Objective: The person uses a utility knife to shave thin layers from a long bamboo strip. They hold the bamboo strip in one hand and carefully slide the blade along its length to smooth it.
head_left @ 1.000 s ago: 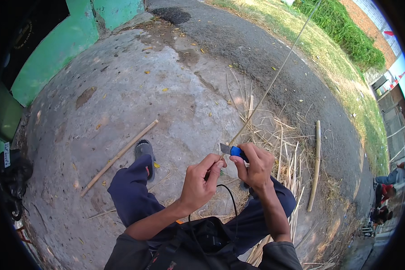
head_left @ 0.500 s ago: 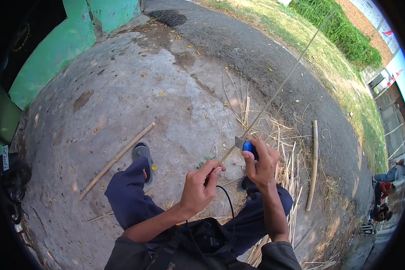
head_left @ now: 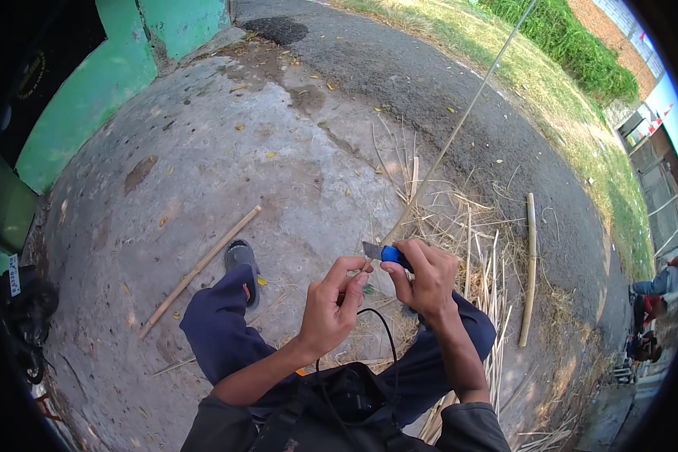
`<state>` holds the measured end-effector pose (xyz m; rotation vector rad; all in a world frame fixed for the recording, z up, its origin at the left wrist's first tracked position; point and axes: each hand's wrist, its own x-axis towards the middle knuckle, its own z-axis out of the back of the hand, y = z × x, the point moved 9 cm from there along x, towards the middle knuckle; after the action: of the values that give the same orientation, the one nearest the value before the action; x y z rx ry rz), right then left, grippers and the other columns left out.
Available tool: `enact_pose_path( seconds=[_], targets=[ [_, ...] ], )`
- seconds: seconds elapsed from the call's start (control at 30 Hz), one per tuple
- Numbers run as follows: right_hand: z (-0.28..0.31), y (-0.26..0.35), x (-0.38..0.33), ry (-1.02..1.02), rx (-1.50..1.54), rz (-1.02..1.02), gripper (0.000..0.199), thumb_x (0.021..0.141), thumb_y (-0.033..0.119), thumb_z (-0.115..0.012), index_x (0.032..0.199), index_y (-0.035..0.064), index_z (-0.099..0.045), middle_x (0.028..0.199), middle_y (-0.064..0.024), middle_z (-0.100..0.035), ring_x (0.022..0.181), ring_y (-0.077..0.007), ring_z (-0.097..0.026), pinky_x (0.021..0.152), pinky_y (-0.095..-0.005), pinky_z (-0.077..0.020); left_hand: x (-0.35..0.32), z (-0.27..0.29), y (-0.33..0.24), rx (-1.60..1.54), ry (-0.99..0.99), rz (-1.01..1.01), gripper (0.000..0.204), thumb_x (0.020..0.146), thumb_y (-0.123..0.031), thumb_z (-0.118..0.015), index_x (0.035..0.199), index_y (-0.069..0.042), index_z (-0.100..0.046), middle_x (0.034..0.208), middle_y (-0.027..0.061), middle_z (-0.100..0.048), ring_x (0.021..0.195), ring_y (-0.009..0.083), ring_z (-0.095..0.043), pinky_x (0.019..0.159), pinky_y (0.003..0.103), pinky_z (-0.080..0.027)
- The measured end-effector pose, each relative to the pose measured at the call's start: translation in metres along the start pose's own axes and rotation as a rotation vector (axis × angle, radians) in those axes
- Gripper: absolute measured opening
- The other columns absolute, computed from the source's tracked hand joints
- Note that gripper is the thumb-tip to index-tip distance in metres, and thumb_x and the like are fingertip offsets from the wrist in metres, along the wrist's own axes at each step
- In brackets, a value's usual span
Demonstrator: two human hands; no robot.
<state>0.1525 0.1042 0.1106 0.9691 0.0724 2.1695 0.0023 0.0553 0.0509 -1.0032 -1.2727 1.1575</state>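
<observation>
My left hand is closed in a pinch on the near end of a long, thin bamboo strip. From there the strip runs up and away to the far right, past the top edge of the picture. A blue-handled utility knife is gripped in my right hand, the thumb pressed along the strip side. Its dark blade points left and lies across the strip, just beyond my left fingertips. Both hands are close together, above the ground between my knees.
Cut bamboo strips and shavings lie by my right leg. One round bamboo stick rests on the concrete at left, another on the right. A green wall stands at far left. People sit at the far right edge.
My right hand has brought the knife left and slightly down along the strip, nearer my left fingers. The strip's far part has swung a little to the left.
</observation>
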Motion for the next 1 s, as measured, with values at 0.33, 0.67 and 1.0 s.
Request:
enact_pose_path(
  seconds=[0.33,0.67,1.0],
  targets=[
    [0.061,-0.088,0.006,-0.311,-0.082,-0.395,0.027,0.108,0.03,-0.065,0.1,0.0049,-0.068,0.074,-0.0067,-0.062,0.055,-0.0188,-0.055,0.054,-0.0345,-0.0397,-0.016,-0.004,-0.009,0.078,0.042,-0.016,0.013,0.111,-0.011,-0.059,0.121,-0.002,-0.06,0.065,0.0063,-0.058,0.055,0.0074,-0.049,0.052,0.03,-0.038],
    [-0.006,-0.054,-0.009,-0.048,0.786,-0.508,0.023,0.103,0.016,-0.073,0.118,-0.0002,-0.069,0.08,0.0043,-0.056,0.067,-0.0021,-0.045,0.059,-0.0231,-0.0331,-0.008,-0.022,0.034,-0.539,0.24,0.415,0.02,0.118,-0.024,-0.041,0.114,-0.008,-0.052,0.075,-0.0047,-0.042,0.056,0.0027,-0.029,0.049,0.022,-0.027],
    [-0.052,-0.053,-0.027,0.131,1.12,-0.785,0.018,0.101,0.011,-0.077,0.111,-0.0043,-0.075,0.103,-0.0122,-0.079,0.098,-0.0156,-0.073,0.091,-0.0344,-0.0563,-0.002,-0.023,0.026,-0.16,0.235,0.145,0.022,0.116,-0.022,-0.046,0.117,-0.003,-0.058,0.081,0.0002,-0.057,0.061,0.0011,-0.042,0.052,0.02,-0.034]
  ],
)
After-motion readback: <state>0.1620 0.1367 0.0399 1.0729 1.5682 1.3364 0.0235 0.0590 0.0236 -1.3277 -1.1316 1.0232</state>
